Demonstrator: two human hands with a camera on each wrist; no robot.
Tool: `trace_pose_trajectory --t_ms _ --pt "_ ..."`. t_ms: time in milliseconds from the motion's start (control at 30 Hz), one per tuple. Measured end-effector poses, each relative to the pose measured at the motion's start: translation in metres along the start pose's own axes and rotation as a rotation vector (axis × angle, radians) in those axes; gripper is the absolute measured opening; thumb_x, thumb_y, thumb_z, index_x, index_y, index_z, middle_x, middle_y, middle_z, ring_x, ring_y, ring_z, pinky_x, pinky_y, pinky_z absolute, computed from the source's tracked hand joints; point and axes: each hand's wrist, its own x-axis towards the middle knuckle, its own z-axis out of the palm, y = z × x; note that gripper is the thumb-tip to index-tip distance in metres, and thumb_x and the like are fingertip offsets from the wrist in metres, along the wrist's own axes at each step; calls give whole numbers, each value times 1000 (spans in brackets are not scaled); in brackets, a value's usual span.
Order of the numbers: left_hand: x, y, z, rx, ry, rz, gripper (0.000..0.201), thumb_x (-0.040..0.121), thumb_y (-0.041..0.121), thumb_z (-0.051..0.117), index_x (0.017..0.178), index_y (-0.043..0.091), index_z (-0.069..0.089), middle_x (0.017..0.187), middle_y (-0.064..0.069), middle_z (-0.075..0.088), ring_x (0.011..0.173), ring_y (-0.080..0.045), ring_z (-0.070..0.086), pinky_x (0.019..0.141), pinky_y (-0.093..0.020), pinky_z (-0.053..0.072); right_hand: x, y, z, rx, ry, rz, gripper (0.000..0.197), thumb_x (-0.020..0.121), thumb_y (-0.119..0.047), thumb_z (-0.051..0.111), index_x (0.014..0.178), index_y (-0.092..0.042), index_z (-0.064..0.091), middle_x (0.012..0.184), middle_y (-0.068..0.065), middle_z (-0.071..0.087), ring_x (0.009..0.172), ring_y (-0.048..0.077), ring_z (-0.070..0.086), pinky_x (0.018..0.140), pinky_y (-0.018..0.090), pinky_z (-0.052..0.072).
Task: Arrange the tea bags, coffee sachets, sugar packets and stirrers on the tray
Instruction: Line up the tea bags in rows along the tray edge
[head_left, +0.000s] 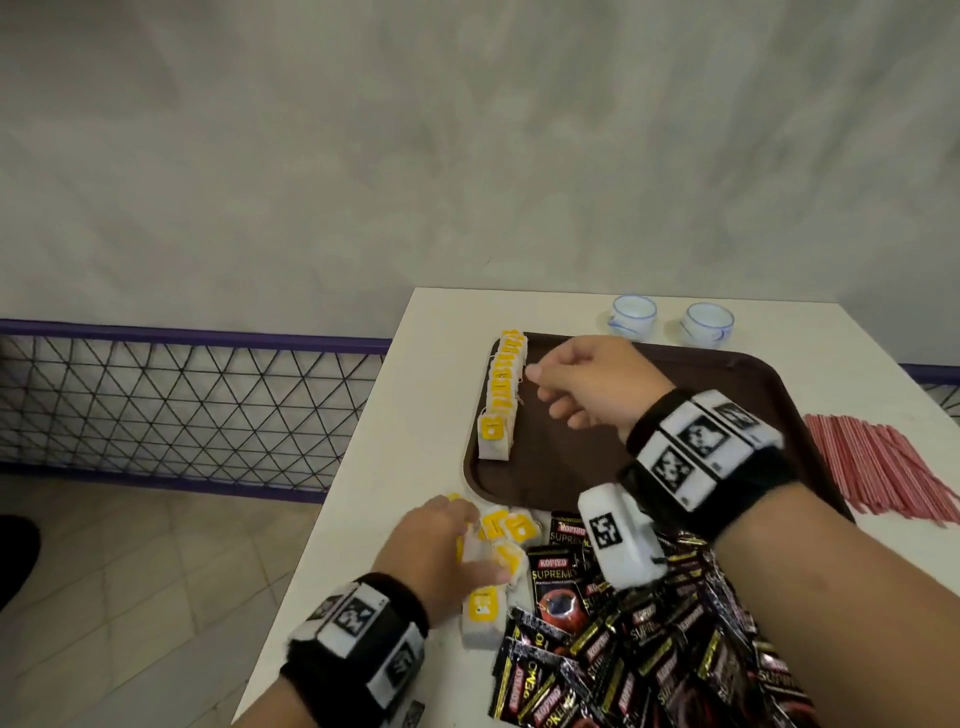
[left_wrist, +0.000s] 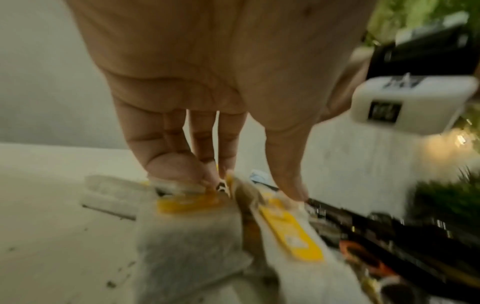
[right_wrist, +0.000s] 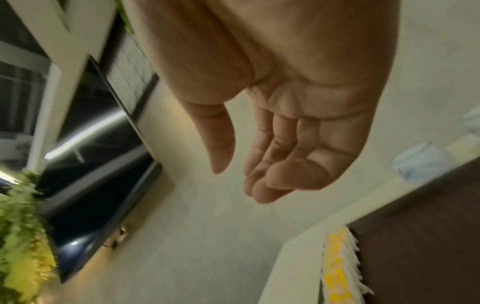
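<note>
A brown tray (head_left: 561, 457) lies on the white table (head_left: 415, 467). A neat row of yellow-tagged tea bags (head_left: 500, 395) runs along the tray's left edge, also seen in the right wrist view as tea bags (right_wrist: 335, 267). My right hand (head_left: 540, 389) hovers over the tray just right of that row, fingers loosely curled and palm empty (right_wrist: 233, 181). My left hand (head_left: 467, 540) rests on the loose tea bags (head_left: 506, 530) in front of the tray, with straight fingers (left_wrist: 176, 174) and thumb touching them. Black coffee sachets (head_left: 623, 649) are piled at the front right.
Red-and-white stirrers (head_left: 883, 467) lie in a heap right of the tray. Two white cups (head_left: 631, 314) (head_left: 706, 322) stand behind it. The table's left edge is close to the loose tea bags, and a purple mesh fence (head_left: 182, 405) runs beyond it.
</note>
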Motion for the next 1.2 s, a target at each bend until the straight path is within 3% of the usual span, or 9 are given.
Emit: trace_pose_trajectory --t_ms 233,333,433,533,667,767,933,1067,1200 --pt "-2 9 11 164 -66 12 32 82 30 64 114 25 59 120 0 53 113 -19 50 93 -28 38 -87 34 -31 180 -51 -51 9 84 -20 70 88 -12 68 77 6 70 64 15 61 56 26 47" --pt "-11 7 1 -26 14 -15 21 80 22 69 101 23 65 116 1 59 106 -17 54 88 -24 39 -117 52 -41 249 -48 -46 10 83 -20 69 89 -11 69 80 9 70 68 18 62 60 29 48" --pt "-27 5 -17 -355 147 -19 16 73 13 76 74 22 63 91 0 64 73 -15 59 74 -32 54 -139 71 -43 282 -46 -3 19 76 -25 71 89 -11 69 81 10 71 70 19 62 61 29 49" --pt "-48 11 -33 -657 169 -25 11 77 7 74 76 11 64 75 0 61 52 -12 61 56 -29 55 -152 83 -34 235 -67 27 11 82 -21 70 90 -13 70 83 8 72 71 19 64 66 32 50" --pt "-66 31 -45 -978 117 24 8 80 3 69 80 2 61 64 1 62 53 -11 58 52 -25 52 -161 83 -9 185 -178 26 12 85 -21 69 96 -15 67 86 8 73 70 16 64 63 28 50" --pt "-77 46 -51 -1107 55 49 9 81 4 68 84 0 61 69 -9 62 51 -14 57 50 -22 50 -164 77 7 280 -242 22 20 87 -20 67 105 -14 61 87 7 71 70 19 62 58 29 49" --pt "-90 61 -54 -1208 -32 85 20 74 12 71 87 0 62 70 -12 61 49 -15 53 48 -23 48 -170 72 13 429 -221 -78 52 77 -30 75 123 -32 53 113 -2 65 86 24 67 70 38 57" --pt "-95 65 -51 -1152 -19 118 17 79 6 71 91 -3 63 69 -8 62 47 -14 53 46 -21 47 -175 65 12 341 -210 -209 26 86 -26 68 113 -29 65 108 1 67 87 24 69 68 38 56" --pt "-98 67 -51 -1122 -18 116 14 80 0 66 94 -3 64 65 -3 64 44 -13 52 47 -21 47 -174 62 12 262 -109 -249 9 90 -12 63 91 -16 71 79 4 69 66 22 61 55 31 50"
